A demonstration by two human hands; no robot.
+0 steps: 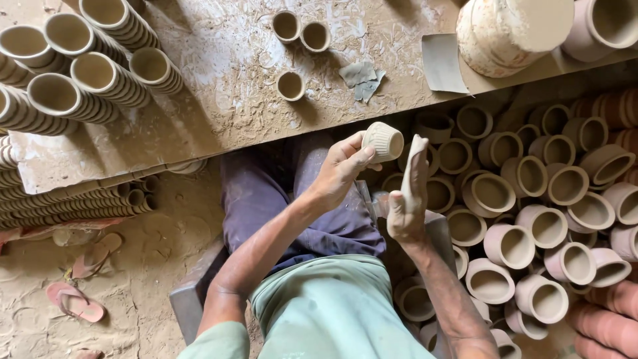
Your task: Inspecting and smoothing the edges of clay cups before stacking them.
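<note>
My left hand (342, 167) grips a small pale ribbed clay cup (383, 141), held on its side just below the edge of the dusty work board (219, 100). My right hand (409, 196) is flat and upright right beside the cup, fingers straight and together, holding nothing that I can see. Both hands hover above my lap, over dark trousers and a green shirt. Three small clay cups (290, 85) stand upright on the board ahead of my hands.
Stacks of nested clay cups (80, 66) lie on their sides at the left of the board. Many clay pots (531, 226) crowd the floor at right. A large pale pot (505, 26) and grey rag scraps (362, 74) sit on the board. Pink sandals (76, 299) lie on the sandy floor.
</note>
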